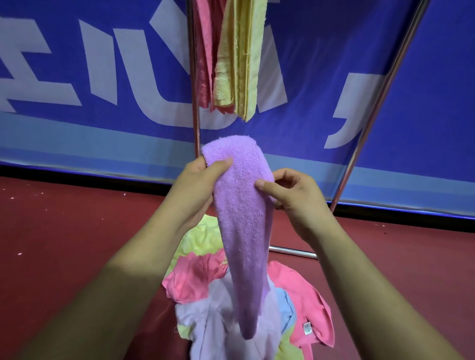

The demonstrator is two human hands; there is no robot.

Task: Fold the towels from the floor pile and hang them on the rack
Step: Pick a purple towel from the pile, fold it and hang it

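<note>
Tops of rack and hung towels cut off at upper edge; label on floor pile too small to read.

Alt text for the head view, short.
Left-hand grip and right-hand grip pinch the top of a folded purple terry towel, hanging over a floor pile of mixed-colour towels. Behind, pink and yellow towels hang on a metal rack before a blue banner.

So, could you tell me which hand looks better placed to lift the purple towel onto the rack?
Probably the left hand: it grips the purple towel nearest its folded top, below the rack; the right hand only pinches one edge lower down.
</note>
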